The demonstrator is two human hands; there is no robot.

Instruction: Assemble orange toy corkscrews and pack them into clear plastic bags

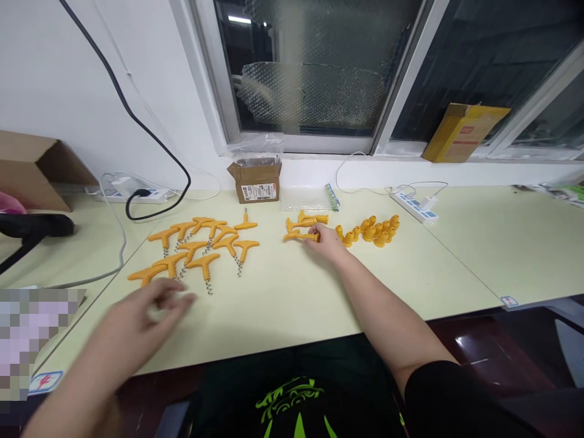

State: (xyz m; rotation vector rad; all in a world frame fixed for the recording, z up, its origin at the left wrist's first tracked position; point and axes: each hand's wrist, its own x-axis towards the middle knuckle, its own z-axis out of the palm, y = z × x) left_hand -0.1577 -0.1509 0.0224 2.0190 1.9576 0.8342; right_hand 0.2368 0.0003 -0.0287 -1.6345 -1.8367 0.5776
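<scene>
My right hand [329, 244] is closed on the capped end of a yellow T-handled corkscrew [295, 235], low over the table. Just beyond it lie a few more capped corkscrews [314, 219]. To its right, several yellow cone-shaped caps [379, 231] stand grouped on the tabletop. At the left, several yellow corkscrews [204, 260] lie with their metal spirals bare, one of them set apart near the box. My left hand [152, 313], blurred by motion, hovers at the near edge of that group, thumb and fingers apart, with nothing visible between them.
A small open cardboard box [259, 190] and a clear plastic bag [303, 198] sit by the window wall. Power strips [414, 205] with cables lie right and left. A black cable [137, 118] hangs at the left, near a larger carton [31, 164].
</scene>
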